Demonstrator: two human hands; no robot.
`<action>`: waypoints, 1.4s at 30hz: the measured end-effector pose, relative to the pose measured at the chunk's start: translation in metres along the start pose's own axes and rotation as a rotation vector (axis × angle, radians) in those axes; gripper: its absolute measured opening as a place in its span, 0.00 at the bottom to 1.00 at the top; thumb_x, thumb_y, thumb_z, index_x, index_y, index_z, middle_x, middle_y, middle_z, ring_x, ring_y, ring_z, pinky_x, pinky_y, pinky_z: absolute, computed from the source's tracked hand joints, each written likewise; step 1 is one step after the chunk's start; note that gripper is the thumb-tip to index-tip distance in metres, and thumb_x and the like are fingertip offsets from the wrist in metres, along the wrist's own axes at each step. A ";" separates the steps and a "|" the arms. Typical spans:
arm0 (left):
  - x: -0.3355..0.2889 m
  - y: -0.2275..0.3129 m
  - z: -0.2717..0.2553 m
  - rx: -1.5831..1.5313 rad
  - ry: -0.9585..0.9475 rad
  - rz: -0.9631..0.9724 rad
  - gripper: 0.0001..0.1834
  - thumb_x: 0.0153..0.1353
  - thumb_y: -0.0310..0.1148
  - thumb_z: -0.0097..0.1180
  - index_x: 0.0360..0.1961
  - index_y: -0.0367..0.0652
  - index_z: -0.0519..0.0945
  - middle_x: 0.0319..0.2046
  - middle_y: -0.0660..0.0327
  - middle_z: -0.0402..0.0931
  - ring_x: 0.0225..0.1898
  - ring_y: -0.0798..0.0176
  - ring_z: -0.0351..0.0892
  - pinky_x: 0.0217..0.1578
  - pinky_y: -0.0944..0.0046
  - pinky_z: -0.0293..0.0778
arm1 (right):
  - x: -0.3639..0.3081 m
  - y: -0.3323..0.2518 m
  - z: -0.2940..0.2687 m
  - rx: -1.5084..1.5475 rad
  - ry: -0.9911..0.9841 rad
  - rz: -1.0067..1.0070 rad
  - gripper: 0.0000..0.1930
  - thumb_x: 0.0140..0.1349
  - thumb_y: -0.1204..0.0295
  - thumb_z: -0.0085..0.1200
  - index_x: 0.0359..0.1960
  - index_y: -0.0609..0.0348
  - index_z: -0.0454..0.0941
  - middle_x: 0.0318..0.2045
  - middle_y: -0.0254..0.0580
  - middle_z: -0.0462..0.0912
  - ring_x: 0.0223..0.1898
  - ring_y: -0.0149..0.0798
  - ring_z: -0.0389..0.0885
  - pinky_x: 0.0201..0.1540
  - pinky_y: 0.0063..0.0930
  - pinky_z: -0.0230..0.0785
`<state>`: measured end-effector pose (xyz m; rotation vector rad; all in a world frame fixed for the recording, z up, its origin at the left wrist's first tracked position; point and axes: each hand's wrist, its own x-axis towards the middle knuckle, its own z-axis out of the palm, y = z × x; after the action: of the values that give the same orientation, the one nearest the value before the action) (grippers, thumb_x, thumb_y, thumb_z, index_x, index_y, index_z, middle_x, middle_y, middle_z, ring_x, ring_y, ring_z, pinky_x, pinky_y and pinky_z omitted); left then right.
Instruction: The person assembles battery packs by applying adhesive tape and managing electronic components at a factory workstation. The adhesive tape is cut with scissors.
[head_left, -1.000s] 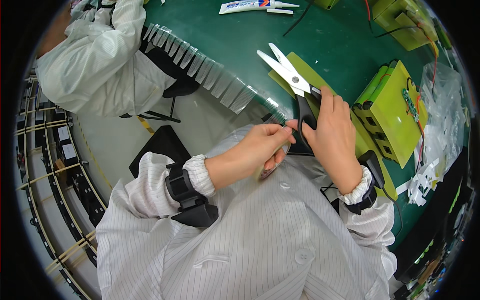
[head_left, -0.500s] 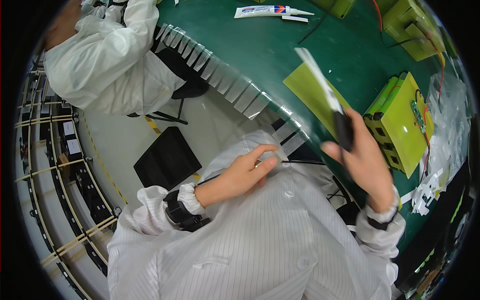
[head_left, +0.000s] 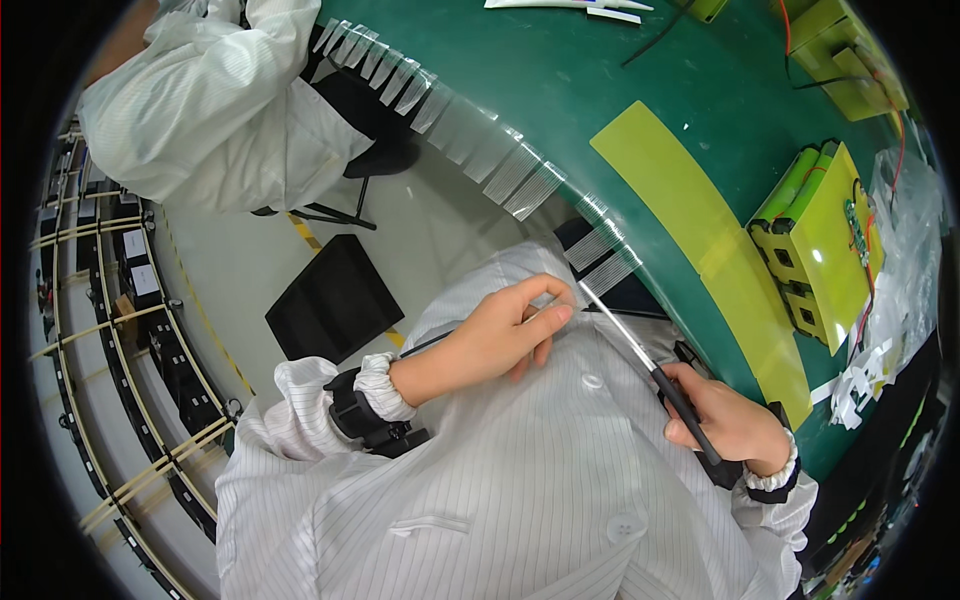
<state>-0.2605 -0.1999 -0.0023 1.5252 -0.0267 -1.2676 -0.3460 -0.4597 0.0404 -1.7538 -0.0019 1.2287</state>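
My right hand (head_left: 725, 415) is wrapped round the black handle of a long-bladed knife (head_left: 622, 335), whose silver blade points up and left. The blade's tip is close to the fingertips of my left hand (head_left: 505, 325). That hand is closed, thumb and index finger pinching what looks like the end of a clear tape strip, mostly hidden. Just beyond both hands, several clear tape strips (head_left: 525, 185) hang in a row from the table's edge. A yellow-green flat sheet (head_left: 690, 220) lies on the green table (head_left: 540, 90), near its edge.
At the right stands a yellow-green battery pack (head_left: 825, 255) with red wires and a small circuit board. Crumpled clear plastic (head_left: 905, 230) and white scraps (head_left: 862, 385) lie beside it. A white tube (head_left: 540, 4) is at the far edge. A co-worker's sleeve (head_left: 200, 110) is at the left.
My right hand has come down from above the sheet, bringing the knife's blade beside my left fingertips. My left hand has barely moved. The view has shifted slightly.
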 end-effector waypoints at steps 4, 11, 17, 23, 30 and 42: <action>-0.003 -0.001 0.003 -0.040 0.003 -0.020 0.15 0.65 0.41 0.43 0.46 0.42 0.68 0.14 0.65 0.68 0.10 0.75 0.64 0.14 0.75 0.60 | 0.008 -0.005 0.000 0.010 0.011 0.029 0.41 0.51 0.44 0.55 0.51 0.72 0.60 0.21 0.46 0.71 0.24 0.40 0.72 0.30 0.30 0.63; -0.001 -0.003 0.004 -0.041 0.035 -0.012 0.13 0.64 0.40 0.44 0.41 0.42 0.69 0.11 0.67 0.67 0.09 0.76 0.61 0.12 0.74 0.56 | 0.012 -0.005 0.005 0.050 0.075 -0.030 0.35 0.53 0.48 0.56 0.48 0.72 0.64 0.18 0.43 0.69 0.22 0.39 0.70 0.28 0.30 0.62; -0.014 -0.005 -0.004 0.035 -0.002 -0.079 0.13 0.64 0.40 0.45 0.42 0.42 0.70 0.11 0.69 0.65 0.11 0.77 0.60 0.12 0.74 0.55 | 0.016 0.001 0.021 -0.071 0.165 -0.098 0.27 0.55 0.57 0.57 0.45 0.69 0.68 0.16 0.47 0.71 0.20 0.45 0.71 0.27 0.30 0.64; -0.035 0.004 -0.001 0.077 -0.013 -0.120 0.13 0.64 0.40 0.45 0.42 0.42 0.70 0.12 0.69 0.65 0.11 0.78 0.61 0.13 0.75 0.56 | -0.027 0.020 0.013 0.138 0.100 -0.207 0.50 0.42 0.47 0.64 0.59 0.66 0.51 0.36 0.49 0.75 0.32 0.43 0.75 0.37 0.29 0.67; 0.001 0.039 0.032 -0.083 -0.090 -0.028 0.18 0.65 0.44 0.44 0.46 0.41 0.67 0.15 0.67 0.68 0.12 0.76 0.64 0.16 0.76 0.59 | -0.033 -0.002 0.001 0.541 0.594 -0.256 0.44 0.50 0.45 0.57 0.58 0.67 0.55 0.31 0.35 0.67 0.28 0.26 0.65 0.32 0.16 0.59; 0.014 0.048 0.056 -0.139 0.027 0.010 0.23 0.61 0.44 0.50 0.49 0.40 0.58 0.18 0.64 0.69 0.14 0.72 0.66 0.17 0.73 0.61 | 0.028 -0.031 -0.020 -0.172 0.974 -0.245 0.30 0.46 0.61 0.63 0.44 0.69 0.65 0.22 0.49 0.72 0.23 0.47 0.71 0.26 0.34 0.64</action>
<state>-0.2663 -0.2657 0.0318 1.4209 0.0702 -1.2153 -0.3024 -0.4428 0.0423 -2.2613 0.2433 0.1210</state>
